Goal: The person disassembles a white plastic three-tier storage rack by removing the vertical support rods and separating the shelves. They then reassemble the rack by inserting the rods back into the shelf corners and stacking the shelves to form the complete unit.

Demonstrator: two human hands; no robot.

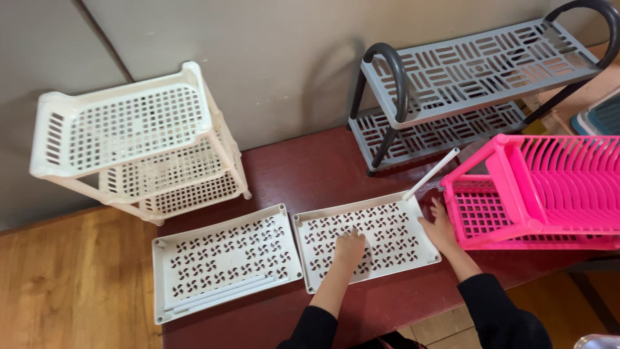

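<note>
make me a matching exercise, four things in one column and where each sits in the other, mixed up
Things:
1. white assembled rack
2. grey rack
3. pink dish rack
4. left hand

Places:
A. far right, beside the right hand
B. flat on the perforated white tray
C. far left, partly on the wooden floor
D. against the wall at the back right

Pairs: 1-C, 2-D, 3-A, 4-B
</note>
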